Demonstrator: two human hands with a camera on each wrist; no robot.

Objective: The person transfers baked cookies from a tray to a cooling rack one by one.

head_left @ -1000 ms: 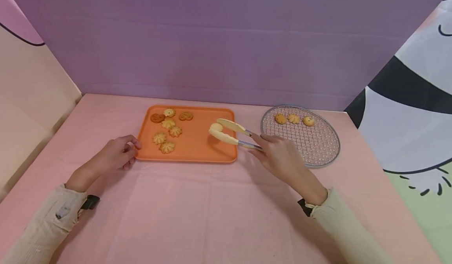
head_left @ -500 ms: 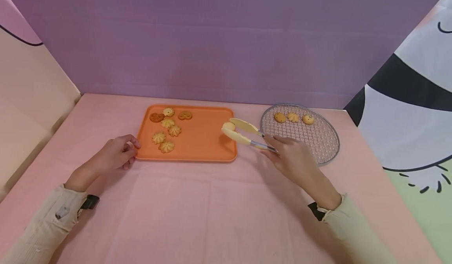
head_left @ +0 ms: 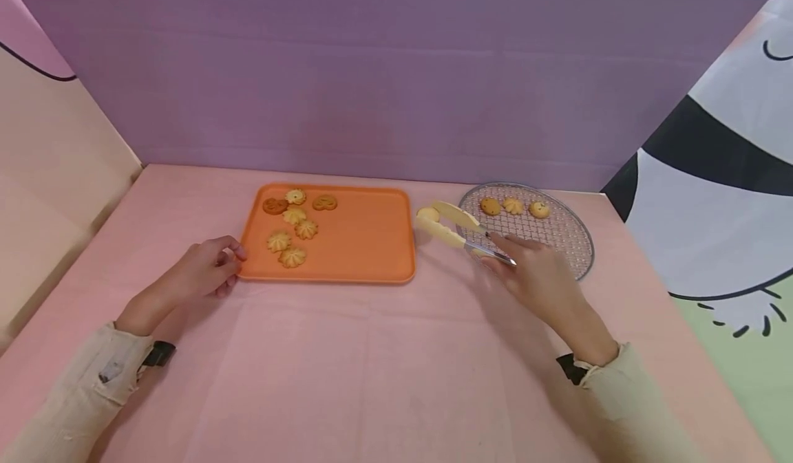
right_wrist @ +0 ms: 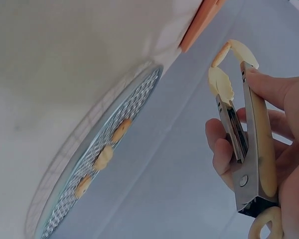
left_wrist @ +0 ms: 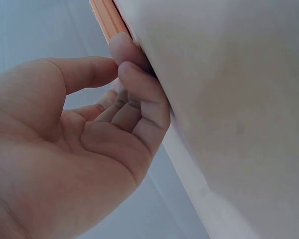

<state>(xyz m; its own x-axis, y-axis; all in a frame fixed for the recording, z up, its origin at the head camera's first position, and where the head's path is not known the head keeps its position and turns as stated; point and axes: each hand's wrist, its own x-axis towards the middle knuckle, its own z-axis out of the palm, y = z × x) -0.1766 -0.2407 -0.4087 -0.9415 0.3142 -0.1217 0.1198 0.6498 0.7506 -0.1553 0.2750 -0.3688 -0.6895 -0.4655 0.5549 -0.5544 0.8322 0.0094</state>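
My right hand (head_left: 545,287) grips a pair of tongs (right_wrist: 259,144) with metal arms and cream tips. Pinched in the tips is a round pale cookie (head_left: 427,214), held above the table between the orange tray (head_left: 365,236) and the round wire rack (head_left: 557,256). With curled fingers my left hand (head_left: 198,270) holds the tray's front left corner; in the left wrist view its thumb and fingertips meet at the tray's rim. Several cookies (head_left: 292,256) lie on the tray's left half. Three cookies (head_left: 513,206) sit in a row near the rack's back edge.
A pink cloth covers the table (head_left: 310,367). Behind it rises a purple backdrop (head_left: 396,91), and side panels (head_left: 700,208) stand left and right. The rack lies just right of the tray, with a narrow gap between them.
My right hand has moved right with the tongs, carrying the pale cookie from above the tray's right part to just past its right edge. The left hand and the tray stay in place.
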